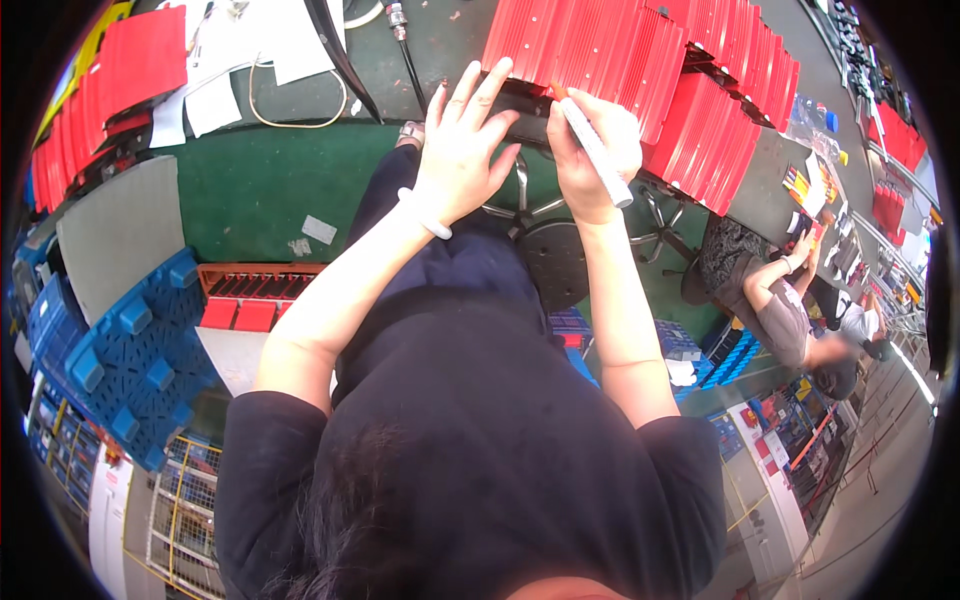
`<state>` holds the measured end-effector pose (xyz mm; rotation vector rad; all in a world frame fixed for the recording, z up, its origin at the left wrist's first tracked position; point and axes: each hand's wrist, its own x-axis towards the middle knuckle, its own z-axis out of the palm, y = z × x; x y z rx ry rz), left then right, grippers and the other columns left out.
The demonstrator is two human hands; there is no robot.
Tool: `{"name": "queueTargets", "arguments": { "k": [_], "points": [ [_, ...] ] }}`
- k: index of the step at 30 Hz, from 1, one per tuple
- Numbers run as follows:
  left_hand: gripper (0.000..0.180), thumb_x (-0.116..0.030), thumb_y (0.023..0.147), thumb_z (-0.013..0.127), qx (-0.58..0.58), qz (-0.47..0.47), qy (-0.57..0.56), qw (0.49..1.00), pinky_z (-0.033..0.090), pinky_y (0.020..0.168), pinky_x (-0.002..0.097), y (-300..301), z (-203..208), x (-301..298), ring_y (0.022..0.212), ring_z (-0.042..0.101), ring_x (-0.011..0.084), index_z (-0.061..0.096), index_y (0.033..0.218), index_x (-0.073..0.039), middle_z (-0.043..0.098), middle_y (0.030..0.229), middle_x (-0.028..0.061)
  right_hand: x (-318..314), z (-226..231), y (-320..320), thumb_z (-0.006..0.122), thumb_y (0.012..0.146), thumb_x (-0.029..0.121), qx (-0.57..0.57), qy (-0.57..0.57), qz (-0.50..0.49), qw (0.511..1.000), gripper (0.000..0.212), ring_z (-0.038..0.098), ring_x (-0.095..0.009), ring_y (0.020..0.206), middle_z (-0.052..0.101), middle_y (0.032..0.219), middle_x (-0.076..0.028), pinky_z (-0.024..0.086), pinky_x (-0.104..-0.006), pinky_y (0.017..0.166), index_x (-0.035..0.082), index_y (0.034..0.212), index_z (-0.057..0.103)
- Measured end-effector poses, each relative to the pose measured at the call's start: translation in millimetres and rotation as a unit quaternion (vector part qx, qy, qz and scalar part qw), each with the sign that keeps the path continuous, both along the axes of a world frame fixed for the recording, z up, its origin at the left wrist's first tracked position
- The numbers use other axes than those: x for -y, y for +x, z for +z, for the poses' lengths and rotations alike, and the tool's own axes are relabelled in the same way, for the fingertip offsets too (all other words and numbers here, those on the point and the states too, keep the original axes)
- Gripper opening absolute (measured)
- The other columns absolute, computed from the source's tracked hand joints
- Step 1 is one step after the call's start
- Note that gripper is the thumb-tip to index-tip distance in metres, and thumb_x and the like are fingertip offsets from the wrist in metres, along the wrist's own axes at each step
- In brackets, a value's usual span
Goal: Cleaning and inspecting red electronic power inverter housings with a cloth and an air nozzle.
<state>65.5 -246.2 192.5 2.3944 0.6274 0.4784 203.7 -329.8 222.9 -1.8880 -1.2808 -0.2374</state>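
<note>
Red ribbed metal housings (580,45) stand side by side at the near edge of the workbench. My right hand (600,145) grips a white marker pen (596,150), its orange-red tip pointing at the lower edge of a housing and seemingly touching it. To the left, my left hand (465,150) has its fingers spread, with the fingertips near the housing's left corner; whether they touch it I cannot tell. A pale bangle (424,214) circles my left wrist.
More red housings (715,140) fill the bench to the right, others (140,60) at far left. White papers (215,70) and a black cable (408,60) lie on the bench. A blue plastic pallet (140,350) stands at left. A seated co-worker (775,290) works at right.
</note>
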Motion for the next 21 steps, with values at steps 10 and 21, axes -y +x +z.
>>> {"name": "queueTargets", "arguments": {
  "k": [10, 21],
  "points": [
    [0.031, -0.018, 0.073, 0.072, 0.007, 0.002, -0.003, 1.0, 0.028, 0.105, 0.0551, 1, 0, 0, 0.138, 0.028, 0.035, 0.064, 0.101, -0.009, 0.03, 0.151, 0.011, 10, -9, -2, 0.074, 0.073, 0.009, 0.065, -0.032, 0.048, 0.996, 0.013, 0.063, -0.022, 0.07, 0.066, 0.077, -0.005, 0.047, -0.0328, 0.066, 0.004, 0.082, 0.066],
    [0.029, -0.018, 0.073, 0.072, 0.007, -0.007, 0.001, 1.0, 0.029, 0.105, 0.0551, 2, 0, -4, 0.137, 0.028, 0.0355, 0.064, 0.099, -0.008, 0.03, 0.15, 0.0116, 3, -8, 2, 0.075, 0.073, 0.01, 0.045, -0.028, 0.039, 0.998, 0.016, 0.063, -0.024, 0.071, 0.066, 0.078, -0.006, 0.048, -0.0348, 0.068, 0.003, 0.085, 0.067]
  ]
}}
